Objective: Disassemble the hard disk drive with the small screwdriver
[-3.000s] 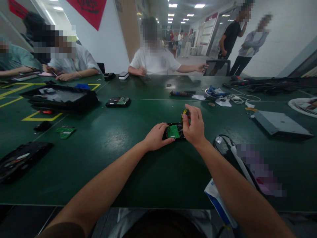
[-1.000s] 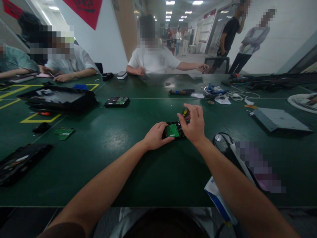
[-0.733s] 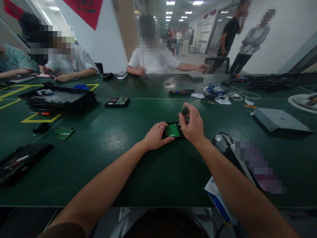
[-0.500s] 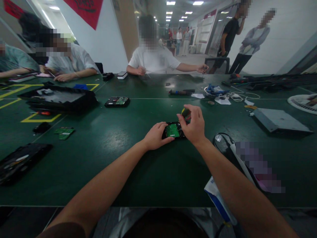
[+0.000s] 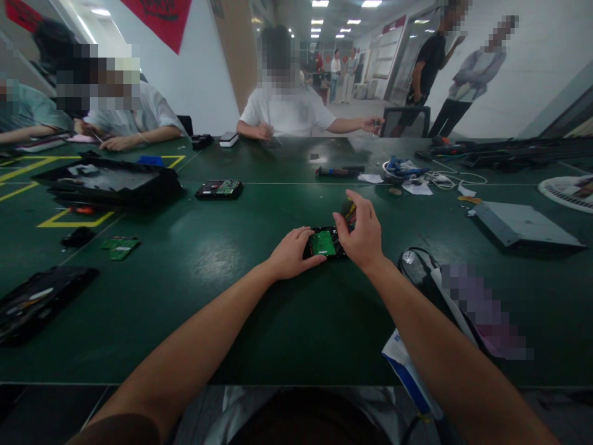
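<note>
A hard drive [image 5: 323, 243], its green circuit board facing up in a black frame, lies on the dark green table. My left hand [image 5: 293, 253] closes around its left end, fingers along the far edge and thumb at the near edge. Over the drive's right end is my right hand [image 5: 364, 233], curled around a screwdriver [image 5: 349, 211] with a yellow and black handle. The handle stands roughly upright between thumb and fingers, partly covered by them. The screwdriver's tip is too small and hidden to make out.
Another hard drive [image 5: 219, 189] lies farther left, with loose green circuit boards [image 5: 121, 247] and a black casing [image 5: 41, 300] beyond. On the right are a metal box [image 5: 528, 225], a cable [image 5: 419, 259] and a basket [image 5: 403, 170]. Co-workers sit across the table.
My right fingers have shifted around the screwdriver handle, with the index finger lifted and wider from the thumb. My left hand and the hard drive have stayed in place.
</note>
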`<control>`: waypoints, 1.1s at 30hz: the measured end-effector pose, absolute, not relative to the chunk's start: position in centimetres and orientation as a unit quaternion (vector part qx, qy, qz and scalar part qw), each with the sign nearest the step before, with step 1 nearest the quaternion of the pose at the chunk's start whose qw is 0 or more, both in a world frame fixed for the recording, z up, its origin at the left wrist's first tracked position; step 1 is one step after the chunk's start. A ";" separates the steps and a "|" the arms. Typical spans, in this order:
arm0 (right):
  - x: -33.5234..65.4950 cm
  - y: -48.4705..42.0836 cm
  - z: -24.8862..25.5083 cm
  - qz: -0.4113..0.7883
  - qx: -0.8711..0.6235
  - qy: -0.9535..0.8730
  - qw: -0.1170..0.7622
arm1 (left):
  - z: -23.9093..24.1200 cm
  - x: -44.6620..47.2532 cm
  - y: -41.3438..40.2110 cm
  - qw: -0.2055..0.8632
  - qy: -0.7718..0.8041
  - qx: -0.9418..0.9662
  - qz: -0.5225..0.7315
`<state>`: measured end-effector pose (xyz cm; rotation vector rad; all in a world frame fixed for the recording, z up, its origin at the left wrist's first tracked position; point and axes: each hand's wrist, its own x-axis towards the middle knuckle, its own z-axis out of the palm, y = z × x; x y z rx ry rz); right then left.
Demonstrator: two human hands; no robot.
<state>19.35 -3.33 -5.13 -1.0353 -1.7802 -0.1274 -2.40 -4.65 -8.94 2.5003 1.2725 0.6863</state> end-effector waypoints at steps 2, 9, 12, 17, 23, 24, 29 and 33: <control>19.4 -3.2 -5.4 -0.038 -0.424 -0.744 0.515 | -8.9 -2.4 -4.7 0.127 0.439 0.857 0.235; 19.3 -3.6 -4.8 -0.057 -0.430 -0.734 0.522 | -9.2 -2.5 -4.6 0.130 0.434 0.859 0.240; 19.3 -3.7 -4.6 -0.064 -0.431 -0.733 0.523 | -9.4 -2.5 -4.5 0.127 0.436 0.858 0.239; 19.2 -3.5 -4.9 -0.047 -0.418 -0.739 0.526 | -9.3 -2.4 -4.6 0.125 0.438 0.858 0.238; 19.3 -3.5 -4.8 -0.057 -0.424 -0.734 0.528 | -9.2 -2.5 -4.6 0.123 0.436 0.860 0.235; 19.3 -3.6 -4.8 -0.059 -0.427 -0.733 0.526 | -9.2 -2.5 -4.6 0.123 0.436 0.860 0.235; 19.2 -3.3 -5.2 -0.042 -0.421 -0.739 0.525 | -9.1 -2.5 -4.6 0.124 0.439 0.859 0.234; 19.2 -3.4 -5.1 -0.048 -0.433 -0.733 0.522 | -9.0 -2.5 -4.7 0.129 0.441 0.857 0.232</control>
